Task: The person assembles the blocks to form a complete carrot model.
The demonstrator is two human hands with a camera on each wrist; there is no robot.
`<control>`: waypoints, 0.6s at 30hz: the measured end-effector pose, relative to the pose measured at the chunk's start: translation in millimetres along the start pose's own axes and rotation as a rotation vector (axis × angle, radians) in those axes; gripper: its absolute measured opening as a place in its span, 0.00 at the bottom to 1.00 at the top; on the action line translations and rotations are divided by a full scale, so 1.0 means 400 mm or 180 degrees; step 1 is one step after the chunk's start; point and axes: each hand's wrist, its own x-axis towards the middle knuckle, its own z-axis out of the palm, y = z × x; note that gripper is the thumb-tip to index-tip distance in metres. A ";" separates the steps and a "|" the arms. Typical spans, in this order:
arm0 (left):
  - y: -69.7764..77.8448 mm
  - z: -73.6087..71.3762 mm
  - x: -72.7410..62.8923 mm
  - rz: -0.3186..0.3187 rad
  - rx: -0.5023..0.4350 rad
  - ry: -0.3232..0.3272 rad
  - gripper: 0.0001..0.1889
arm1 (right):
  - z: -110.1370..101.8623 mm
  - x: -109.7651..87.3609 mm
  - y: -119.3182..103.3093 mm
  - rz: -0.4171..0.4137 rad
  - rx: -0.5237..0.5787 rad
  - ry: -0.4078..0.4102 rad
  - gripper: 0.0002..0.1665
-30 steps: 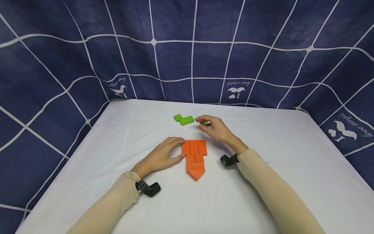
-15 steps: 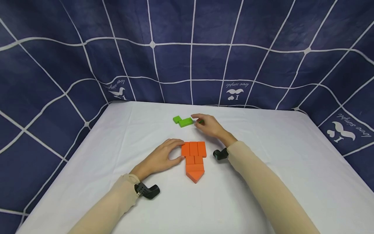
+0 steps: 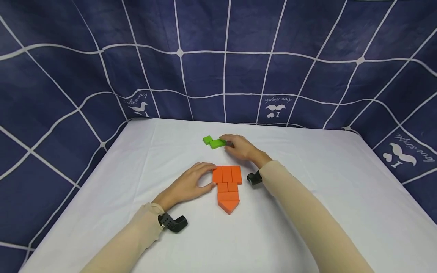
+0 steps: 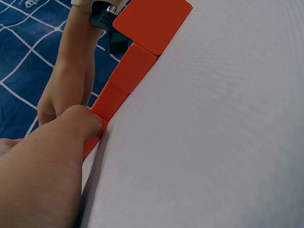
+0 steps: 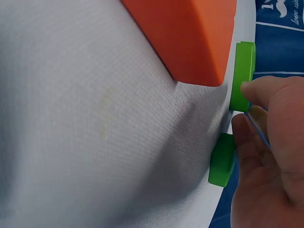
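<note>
In the head view, several orange blocks [image 3: 227,174] lie joined in an arrow-like shape, with a pointed triangular piece [image 3: 228,206] nearest me. My left hand [image 3: 186,184] rests at the left side of the top row, forefinger and thumb against the outer block, fingers loosely bent. Farther back, my right hand [image 3: 240,148] reaches over the right end of a longer green block [image 3: 217,144]. A fingertip touches that block in the right wrist view, and another green block [image 5: 222,160] lies beside the hand. A small green block [image 3: 207,140] sits left of the longer one.
A white cloth covers the table [image 3: 290,197]. Behind and at both sides hangs a dark blue curtain [image 3: 205,72] with white grid lines. Black wrist cameras sit at both cuffs, the left camera [image 3: 174,223] close to the tabletop.
My right hand has moved left, from around the rightmost green block to the end of the longer one. That rightmost block is now hidden in the head view. My left hand stays put.
</note>
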 end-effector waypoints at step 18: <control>0.003 0.001 0.000 -0.0030 -0.0010 -0.0005 0.30 | -0.001 -0.005 -0.009 0.0425 0.0076 0.0096 0.21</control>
